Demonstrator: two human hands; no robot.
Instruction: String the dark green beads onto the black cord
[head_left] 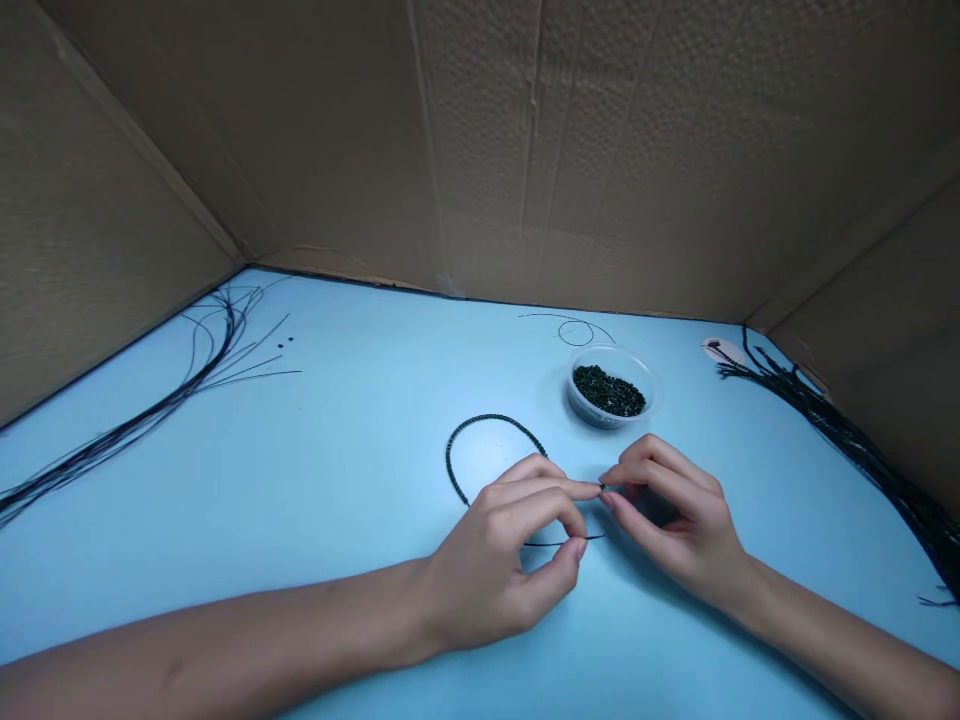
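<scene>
Left hand (506, 555) pinched a dark cord (555, 544) near its tip, seemingly for steadiness; right (679, 525) pinched a bead (602, 487). Beaded strand (491, 416) curved behind left hand; bead tub (589, 412) near, presumably for reach.

The left hand (514, 560) pinches thumb against index, middle finger stretched toward the right hand (690, 520), whose thumb and index tips close together

Handcraft station, beading; wider room hidden. Pale-blue worktop (337, 430) beneath left hand (517, 555) and right hand (679, 520); cardboard walls (337, 150) beyond and either side; bead tub (600, 419) just past right hand; dark cords (172, 400) well left.
</scene>
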